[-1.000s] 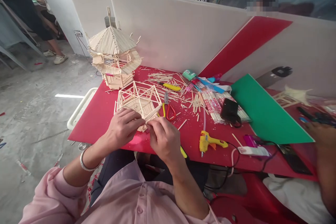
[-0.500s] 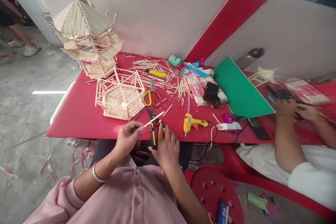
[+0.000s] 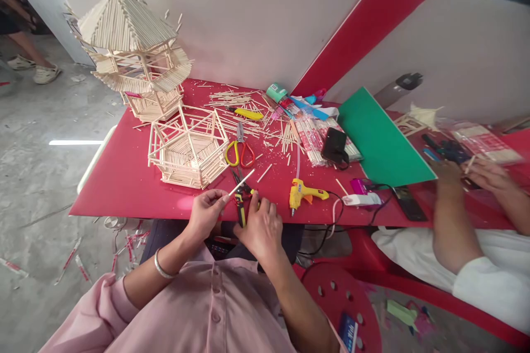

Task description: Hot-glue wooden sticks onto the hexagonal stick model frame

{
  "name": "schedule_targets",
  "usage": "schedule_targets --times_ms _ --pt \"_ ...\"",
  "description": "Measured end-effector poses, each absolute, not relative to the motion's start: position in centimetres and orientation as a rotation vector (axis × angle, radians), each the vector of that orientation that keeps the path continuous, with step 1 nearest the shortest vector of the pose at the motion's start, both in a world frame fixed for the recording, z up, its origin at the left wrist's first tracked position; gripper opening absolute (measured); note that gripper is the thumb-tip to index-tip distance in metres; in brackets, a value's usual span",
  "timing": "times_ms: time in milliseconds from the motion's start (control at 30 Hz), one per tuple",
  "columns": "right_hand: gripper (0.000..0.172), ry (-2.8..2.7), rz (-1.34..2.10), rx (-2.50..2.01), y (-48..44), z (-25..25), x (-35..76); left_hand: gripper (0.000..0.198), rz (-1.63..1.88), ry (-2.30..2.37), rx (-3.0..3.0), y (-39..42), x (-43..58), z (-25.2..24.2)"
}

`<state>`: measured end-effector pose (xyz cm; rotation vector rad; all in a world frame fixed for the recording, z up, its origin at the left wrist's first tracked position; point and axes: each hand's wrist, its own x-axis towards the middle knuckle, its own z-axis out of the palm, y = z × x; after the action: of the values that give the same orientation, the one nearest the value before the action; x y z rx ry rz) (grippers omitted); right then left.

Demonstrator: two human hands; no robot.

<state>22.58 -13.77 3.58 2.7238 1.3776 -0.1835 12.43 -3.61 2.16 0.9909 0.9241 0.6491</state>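
My left hand [image 3: 209, 210] pinches one end of a thin wooden stick [image 3: 242, 182], which points up and to the right. Black-and-yellow pliers [image 3: 240, 208] lie at the table's front edge, under the stick. Curled fingers of my right hand [image 3: 261, 226] rest over one plier handle, the thumb beside the other; the palm side is hidden. Just beyond are scissors [image 3: 239, 153] with one yellow and one red handle loop. To their left stands an open six-sided stick frame [image 3: 188, 151] with a slatted floor.
A tall stick pagoda [image 3: 132, 55] rises at the back left of the red table [image 3: 120, 187]. Loose sticks [image 3: 232, 100] and a yellow cutter [image 3: 248, 114] lie behind. Rightward are a yellow glue gun [image 3: 306, 194], a green board [image 3: 385, 138] and a co-worker's hands [image 3: 488, 174].
My right hand's fingers have curled in closer around the pliers. My left hand has shifted slightly right with the stick. The co-worker's hand now holds up a small stick-like piece.
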Motion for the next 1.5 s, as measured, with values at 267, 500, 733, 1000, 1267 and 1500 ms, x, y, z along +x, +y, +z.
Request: schedule_targets --times_ms 267,500,733,1000,1267,1500 --pt "0.070 1.506 -0.673 3.261 -17.4 2.3 24.6 0.037 0.679 0.926 0.976 -2.8 13.1 3.2" --pt "0.050 1.638 -2.040 3.274 -19.4 4.3 23.9 0.040 0.690 0.866 1.005 -2.9 15.0 4.3" --pt "0.072 1.726 -1.422 3.253 -18.8 5.0 24.8 0.037 0.755 0.838 1.129 -2.7 15.8 5.7" --pt "0.083 1.923 -1.051 3.126 -17.7 4.7 26.1 0.018 0.869 0.731 1.551 -2.9 16.0 5.8" --pt "0.085 2.108 -0.698 2.993 -17.4 4.4 26.1 0.016 0.988 0.679 1.806 -2.7 15.6 6.4" --pt "0.072 2.059 -0.900 3.240 -16.9 4.6 25.3 0.014 1.078 0.579 1.984 -2.6 15.2 6.8"
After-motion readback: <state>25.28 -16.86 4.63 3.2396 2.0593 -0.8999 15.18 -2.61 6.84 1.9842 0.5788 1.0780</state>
